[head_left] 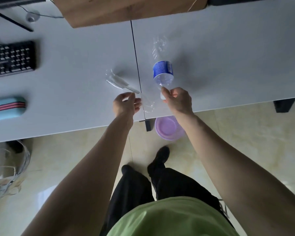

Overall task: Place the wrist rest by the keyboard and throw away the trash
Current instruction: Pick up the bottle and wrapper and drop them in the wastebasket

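My right hand (178, 100) grips the capped neck of an empty clear plastic bottle (162, 72) with a blue label, which lies on the white desk (75, 57). My left hand (126, 104) pinches the near end of a clear plastic wrapper (118, 81) with something white inside, close to the desk seam. A light blue wrist rest (6, 108) with pink and dark stripes lies at the left edge, nearer me than the black keyboard (11, 58). A purple waste basket (168, 128) stands on the floor under the desk edge, below my right hand.
A wooden board (126, 9) covers the far middle of the desk. A monitor stand (12, 21) and a cable sit at the far left. Clear bags of stuff (5, 167) stand on the floor at the left. My feet are on the tiled floor.
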